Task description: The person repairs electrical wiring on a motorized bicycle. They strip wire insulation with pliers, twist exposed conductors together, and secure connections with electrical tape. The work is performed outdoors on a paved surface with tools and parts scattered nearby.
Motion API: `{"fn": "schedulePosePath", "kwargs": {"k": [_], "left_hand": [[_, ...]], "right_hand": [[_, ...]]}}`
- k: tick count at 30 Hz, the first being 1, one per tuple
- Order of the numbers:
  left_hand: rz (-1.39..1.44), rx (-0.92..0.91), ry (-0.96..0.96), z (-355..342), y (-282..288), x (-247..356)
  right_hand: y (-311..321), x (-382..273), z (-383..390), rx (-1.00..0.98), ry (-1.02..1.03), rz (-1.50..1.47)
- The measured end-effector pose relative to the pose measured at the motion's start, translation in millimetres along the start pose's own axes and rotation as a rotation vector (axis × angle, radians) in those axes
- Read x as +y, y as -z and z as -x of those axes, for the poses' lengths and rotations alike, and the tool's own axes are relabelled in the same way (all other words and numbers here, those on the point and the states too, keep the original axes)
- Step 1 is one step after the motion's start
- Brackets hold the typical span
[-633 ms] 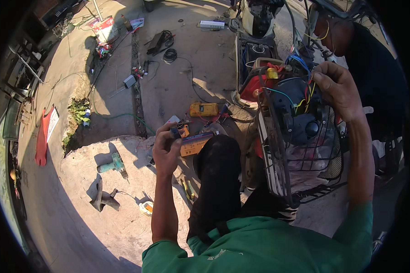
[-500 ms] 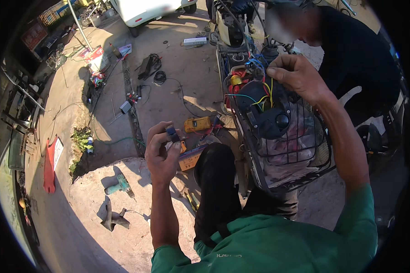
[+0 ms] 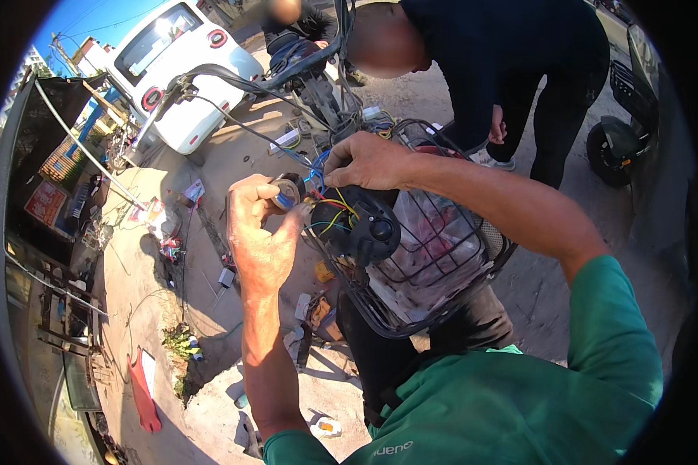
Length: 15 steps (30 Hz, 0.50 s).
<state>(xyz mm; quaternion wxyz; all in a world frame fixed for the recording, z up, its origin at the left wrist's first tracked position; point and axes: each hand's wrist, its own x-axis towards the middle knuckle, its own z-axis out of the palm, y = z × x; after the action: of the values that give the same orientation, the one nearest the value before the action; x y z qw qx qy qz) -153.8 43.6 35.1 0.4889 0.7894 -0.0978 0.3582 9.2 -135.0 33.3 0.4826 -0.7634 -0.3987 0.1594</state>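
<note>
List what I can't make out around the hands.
In the head view:
Right hand: its own fingers hide what, if anything, they pinch.
Dark round thing: left hand covers part of it.
Basket contents: bars and crumpled plastic obscure them.
Wheeled vehicle, right: cut off by the fisheye rim.

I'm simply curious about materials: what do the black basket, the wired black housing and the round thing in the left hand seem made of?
Black basket: probably metal wire, coated black, given its thin bars.
Black housing: likely moulded plastic, smooth with a slight sheen.
Round thing in the left hand: unclear; dark rim and greyish face could mean plastic tape on a core.
</note>
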Motion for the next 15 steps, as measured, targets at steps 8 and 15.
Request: {"fn": "schedulePosePath", "kwargs": {"k": [8, 15], "left_hand": [[0.024, -0.113, 0.271, -29, -21, -13], [-0.181, -0.126, 0.114, -25, -32, -22]], "right_hand": [[-3, 4, -1, 0.052, 0.085, 0.083], [-5, 11, -2, 0.11, 0.115, 0.067]]}}
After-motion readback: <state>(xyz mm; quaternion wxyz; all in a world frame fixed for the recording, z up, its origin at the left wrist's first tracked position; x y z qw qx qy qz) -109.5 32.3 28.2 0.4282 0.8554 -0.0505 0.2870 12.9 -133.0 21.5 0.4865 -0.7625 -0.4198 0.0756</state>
